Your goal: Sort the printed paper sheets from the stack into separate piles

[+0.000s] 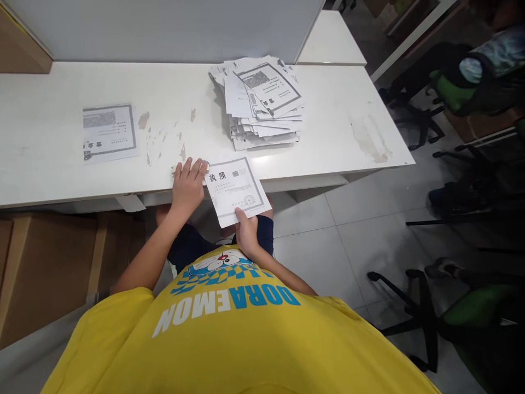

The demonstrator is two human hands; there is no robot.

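My right hand [247, 232] grips the lower edge of a printed sheet [235, 189], thumb on top and fingers beneath. The sheet carries Chinese characters, a small code square and a round stamp, and it hangs partly past the table edge. At the sheet's left corner is my left hand [188, 186], its fingers closed at the table edge. A pale, stick-like thing [175, 169] shows beside and under those fingers; most of it is covered. Another printed piece with a patterned border [109, 133] lies flat on the left of the table.
A thick, uneven pile of printed sheets [262, 104] stands at the back of the white table [336, 120], against a grey partition [176, 30]. Cardboard boxes [49, 268] are below left. Office chairs [426, 312] and another person's foot [441, 269] are at right.
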